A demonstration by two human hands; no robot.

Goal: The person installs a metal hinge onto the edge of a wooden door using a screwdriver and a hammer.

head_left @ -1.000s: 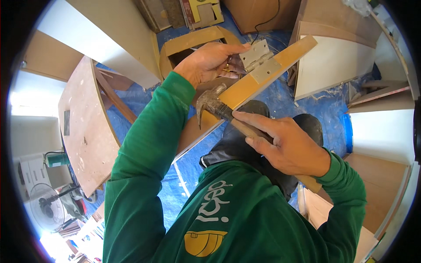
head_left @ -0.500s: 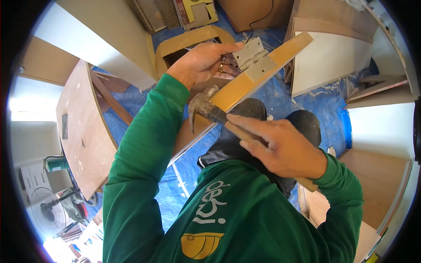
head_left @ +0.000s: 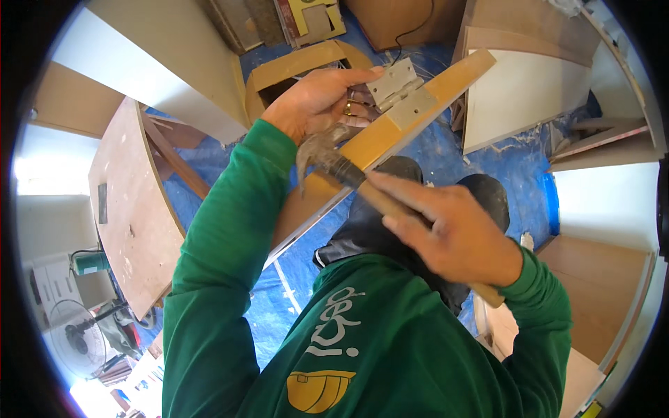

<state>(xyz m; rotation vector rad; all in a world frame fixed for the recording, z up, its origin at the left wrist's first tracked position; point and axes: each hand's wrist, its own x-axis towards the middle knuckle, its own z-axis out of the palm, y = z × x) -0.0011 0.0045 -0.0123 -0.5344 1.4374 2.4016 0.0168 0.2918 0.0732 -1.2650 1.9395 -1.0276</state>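
- At far centre, a metal hinge (head_left: 400, 95) is set with one leaf flat on the edge of a wooden board (head_left: 461, 75); no screws can be made out, so it is judged placed but unfastened.
- Just left, its overhanging leaf is pinched by the left hand (head_left: 313, 101).
- Nearer, a hammer (head_left: 373, 194) is gripped round its handle by the right hand (head_left: 456, 233).
- Farther left, a cardboard box (head_left: 296, 67) is seen open.

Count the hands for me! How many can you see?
2. The left hand is holding the hinge on the wood; the right hand is gripping the hammer. No others show.
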